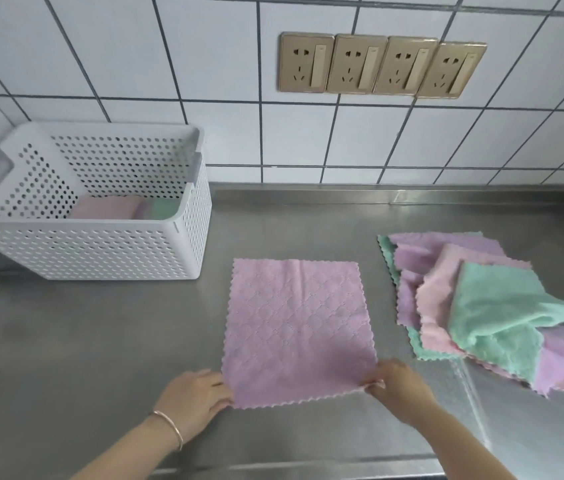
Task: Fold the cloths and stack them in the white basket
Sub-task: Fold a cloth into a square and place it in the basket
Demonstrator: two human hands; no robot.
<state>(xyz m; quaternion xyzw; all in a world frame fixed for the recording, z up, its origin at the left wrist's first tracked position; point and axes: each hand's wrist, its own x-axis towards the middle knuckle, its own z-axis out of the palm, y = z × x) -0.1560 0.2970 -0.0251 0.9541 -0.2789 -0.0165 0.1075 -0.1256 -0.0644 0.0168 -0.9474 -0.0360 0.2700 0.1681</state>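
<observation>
Head view is showing a purple cloth (297,332) lying spread flat near the front edge of the steel worktop (83,341), roughly mid-way along it, ready for its first fold. Left hand (194,398) is pinching the near left corner, its fingers curling onto the hem; right hand (398,382) is nipping the near right corner between fingertips and thumb. Both are taking the near edge, likely so it can be carried over to the far edge. Nearly square, the cloth is running slightly longer from front to back, its sides almost parallel to the worktop's front edge. White basket (100,251) is sitting towards the back left corner, already holding folded cloths. Loose pile of cloths (488,306) is waiting towards the right edge, well apart from the basket.
</observation>
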